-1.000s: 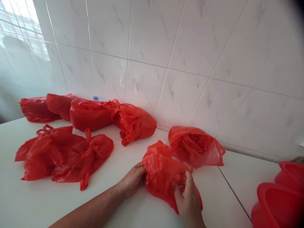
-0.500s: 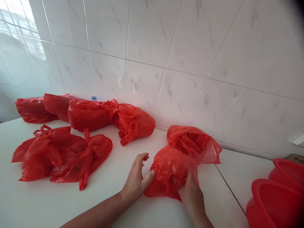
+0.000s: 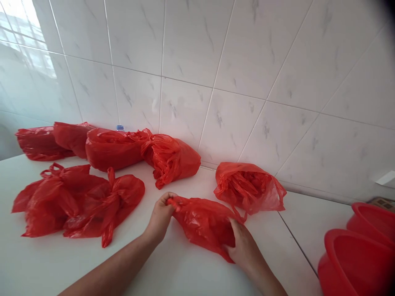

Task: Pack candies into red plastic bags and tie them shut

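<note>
A thin red plastic bag point(image 3: 203, 224) is stretched between my hands just over the white table point(image 3: 185, 275). My left hand point(image 3: 162, 211) pinches its far left corner, where the plastic is bunched up. At the right end, my right hand point(image 3: 242, 242) grips the bag's edge, with part of the fingers hidden in the plastic. Right behind it, against the wall, lies another red bag point(image 3: 249, 185) stuffed with crumpled red plastic. What the held bag contains, if anything, cannot be made out.
Several red bundles point(image 3: 115, 150) line the tiled wall at the back left, a blue bottle cap point(image 3: 120, 128) behind them. Knotted red bags point(image 3: 83, 201) lie in front. Red plastic basins point(image 3: 354, 263) stand at the right, past a table seam point(image 3: 298, 242).
My left hand has moved up and left and closed on the bag's corner. The bag has been pulled away from the stuffed one and spread sideways.
</note>
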Demonstrator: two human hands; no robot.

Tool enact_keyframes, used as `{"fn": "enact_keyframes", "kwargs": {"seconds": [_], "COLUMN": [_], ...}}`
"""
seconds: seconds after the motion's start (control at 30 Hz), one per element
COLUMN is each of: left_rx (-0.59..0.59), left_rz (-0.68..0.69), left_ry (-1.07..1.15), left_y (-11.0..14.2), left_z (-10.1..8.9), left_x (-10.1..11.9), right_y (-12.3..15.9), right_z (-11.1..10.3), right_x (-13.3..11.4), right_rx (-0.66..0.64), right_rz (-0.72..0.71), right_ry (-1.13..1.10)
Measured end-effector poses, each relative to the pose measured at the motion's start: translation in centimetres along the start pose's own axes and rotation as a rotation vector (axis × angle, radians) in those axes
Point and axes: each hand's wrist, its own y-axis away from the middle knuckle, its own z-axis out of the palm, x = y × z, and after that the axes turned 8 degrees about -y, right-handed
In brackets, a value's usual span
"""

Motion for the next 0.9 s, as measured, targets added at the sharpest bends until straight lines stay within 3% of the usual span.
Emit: {"fn": "enact_keyframes", "kwargs": {"seconds": [0.13,0.23,0.3,0.4,0.47,0.53,0.6,0.63,0.67,0.73,0.83,0.9], "left_rx": [-0.058,-0.053,0.027,0.27,0.385,0.311,0.003,-0.188,-0.36,-0.531,-0.467,-0.392], "left_rz": [-0.128,-0.127,-0.078,0.053,0.237,0.596,0.974,1.066,1.037,0.763,0.355,0.24], "left_ry": [0.128,0.148,0.12,0.043,-0.066,-0.301,-0.602,-0.735,-0.834,-0.97,-1.026,-1.021], "left_y": [-1.3,-1.7,-1.9,-1.4,-0.1,1.9,3.8,4.5,5.1,5.3,4.2,3.3], "left_z": [-1.5,-1.8,-2.0,-2.0,-1.5,-0.4,1.3,2.1,2.9,4.0,3.8,2.9], "left_x": [0.0,0.2,0.6,1.5,2.6,3.6,4.3,4.5,4.4,3.7,1.6,0.3], "right_y": [0.4,0.7,0.7,0.4,0.3,0.4,0.7,0.9,1.2,1.6,1.6,1.3], "right_z": [-1.7,-2.5,-2.8,-2.8,-2.6,-2.3,-2.2,-2.2,-2.2,-2.5,-3.1,-3.6], "right_x": [-0.5,-0.9,-0.7,-0.2,0.1,-0.1,-0.5,-0.8,-1.1,-1.6,-1.4,-0.7], "right_rx": [-0.078,-0.115,-0.124,-0.099,-0.094,-0.103,-0.126,-0.143,-0.165,-0.21,-0.213,-0.18], "right_rz": [-0.041,-0.053,-0.062,-0.089,-0.114,-0.127,-0.144,-0.158,-0.177,-0.212,-0.216,-0.196], "right_ry": [-0.089,-0.128,-0.115,-0.034,0.026,0.066,0.087,0.093,0.1,0.116,0.121,0.098]}}
